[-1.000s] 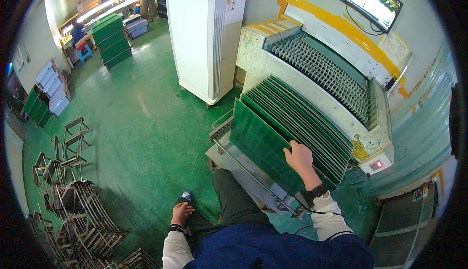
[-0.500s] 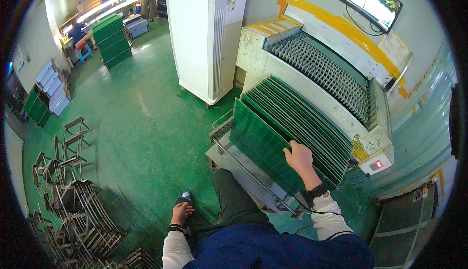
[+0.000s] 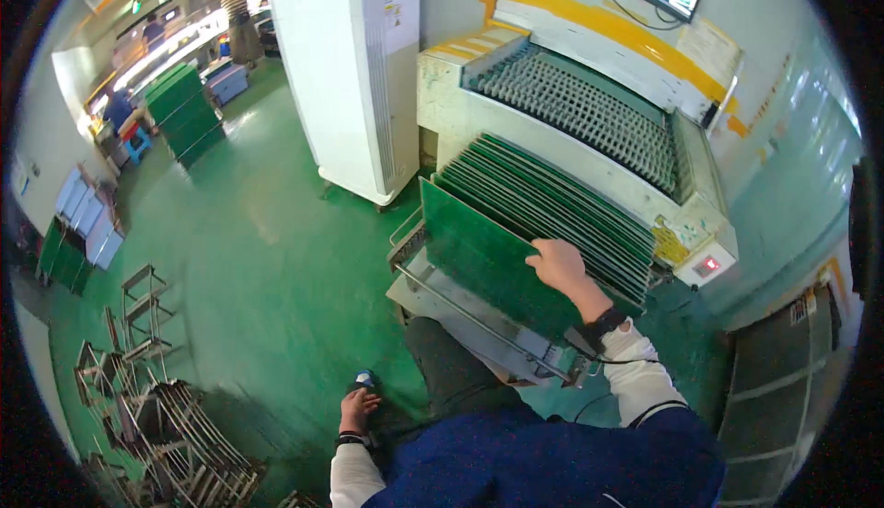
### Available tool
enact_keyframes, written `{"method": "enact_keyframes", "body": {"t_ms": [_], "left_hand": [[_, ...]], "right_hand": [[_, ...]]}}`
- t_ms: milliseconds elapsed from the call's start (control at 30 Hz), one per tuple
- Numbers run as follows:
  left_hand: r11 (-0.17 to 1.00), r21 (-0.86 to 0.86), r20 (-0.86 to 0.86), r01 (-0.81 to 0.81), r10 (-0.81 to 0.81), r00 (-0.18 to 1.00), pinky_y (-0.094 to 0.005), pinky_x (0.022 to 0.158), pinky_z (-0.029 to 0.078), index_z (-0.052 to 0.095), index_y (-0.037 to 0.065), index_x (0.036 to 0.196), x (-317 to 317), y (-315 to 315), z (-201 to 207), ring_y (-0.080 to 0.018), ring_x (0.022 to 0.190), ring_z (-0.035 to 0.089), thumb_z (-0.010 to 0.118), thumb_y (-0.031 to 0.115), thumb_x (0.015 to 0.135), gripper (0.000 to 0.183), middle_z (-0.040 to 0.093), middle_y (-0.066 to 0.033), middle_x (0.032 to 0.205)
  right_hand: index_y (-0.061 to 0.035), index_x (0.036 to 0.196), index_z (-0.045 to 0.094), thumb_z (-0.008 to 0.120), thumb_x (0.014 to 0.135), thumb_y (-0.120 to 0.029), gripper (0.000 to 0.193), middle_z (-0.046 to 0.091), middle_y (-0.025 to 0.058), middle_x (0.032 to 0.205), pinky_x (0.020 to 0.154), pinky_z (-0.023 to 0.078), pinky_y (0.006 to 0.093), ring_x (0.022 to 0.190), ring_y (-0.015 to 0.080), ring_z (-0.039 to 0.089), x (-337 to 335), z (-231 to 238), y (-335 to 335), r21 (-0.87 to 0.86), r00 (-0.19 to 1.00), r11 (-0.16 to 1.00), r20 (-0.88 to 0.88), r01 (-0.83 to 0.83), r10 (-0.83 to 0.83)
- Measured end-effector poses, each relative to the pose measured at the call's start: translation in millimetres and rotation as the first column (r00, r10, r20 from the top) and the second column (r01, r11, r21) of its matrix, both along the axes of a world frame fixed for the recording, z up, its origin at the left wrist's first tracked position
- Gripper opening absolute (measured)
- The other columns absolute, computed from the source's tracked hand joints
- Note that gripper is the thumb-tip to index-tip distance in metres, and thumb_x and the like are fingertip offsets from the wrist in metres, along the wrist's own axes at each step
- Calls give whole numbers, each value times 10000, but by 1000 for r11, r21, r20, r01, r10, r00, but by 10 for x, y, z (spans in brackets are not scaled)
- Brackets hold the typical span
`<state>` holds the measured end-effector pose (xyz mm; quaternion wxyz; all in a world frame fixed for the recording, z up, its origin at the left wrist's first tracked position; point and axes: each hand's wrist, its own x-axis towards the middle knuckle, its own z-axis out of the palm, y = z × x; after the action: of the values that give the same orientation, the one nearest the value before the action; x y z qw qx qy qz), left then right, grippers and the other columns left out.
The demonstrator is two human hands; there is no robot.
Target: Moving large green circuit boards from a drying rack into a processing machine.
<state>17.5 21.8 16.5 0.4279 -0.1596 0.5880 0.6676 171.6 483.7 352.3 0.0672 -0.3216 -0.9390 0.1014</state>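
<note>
My right hand (image 3: 560,270) is closed on the top edge of the nearest green panel (image 3: 479,250), which looks like a circuit board. This panel stands on edge in a metal rack (image 3: 470,307), a little apart from the others. Behind it, several more green panels (image 3: 552,186) stand upright in a close row. My left hand (image 3: 359,408) hangs low beside my leg with its fingers loosely apart, holding nothing. A cabled dark band circles my right wrist.
Behind the rack stands a pale machine (image 3: 709,186) with rows of grey rollers (image 3: 580,107) and yellow tape. A tall white cabinet (image 3: 345,75) rises at its left. Metal racks (image 3: 175,425) are piled at lower left. People work at a lit bench far back.
The view has shifted, so the machine and panels sit further left and higher in it. My right hand still grips the same panel's edge; my left hand still hangs down.
</note>
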Motion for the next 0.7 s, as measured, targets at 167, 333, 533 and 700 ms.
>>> {"method": "enact_keyframes", "body": {"t_ms": [167,333,533,700], "left_hand": [[1000,28,21,-6,5,1000,-270,559,518,481,-40,1144,-18,-54,-9,-270,751,671,535,182,916,323,635,-168,909],[1000,13,26,-5,4,1000,-292,561,524,481,-31,1107,-53,-38,-46,-282,759,670,537,190,920,295,638,-187,934],[1000,1,33,16,-16,999,-316,559,528,481,-29,1098,-76,-26,-45,-290,762,669,536,186,918,285,636,-190,933],[998,-37,10,45,-44,999,-314,567,528,485,-39,1096,-53,0,16,-287,761,667,539,186,912,296,634,-185,929]], "right_hand": [[-79,977,655,656,777,-295,294,642,190,856,749,476,478,864,374,607,10,634,32,70,999,997,-41,-24,27],[-43,992,648,661,751,-327,372,633,222,938,770,473,457,888,400,590,290,1267,271,127,996,992,-85,1,10],[3,978,638,672,787,-250,318,644,150,822,701,490,370,756,253,622,893,1700,921,-110,917,989,-377,98,-133],[-18,1170,547,608,873,-131,324,635,107,1053,783,524,378,911,226,627,1103,1575,1280,-744,278,547,-658,-384,-700]]}}
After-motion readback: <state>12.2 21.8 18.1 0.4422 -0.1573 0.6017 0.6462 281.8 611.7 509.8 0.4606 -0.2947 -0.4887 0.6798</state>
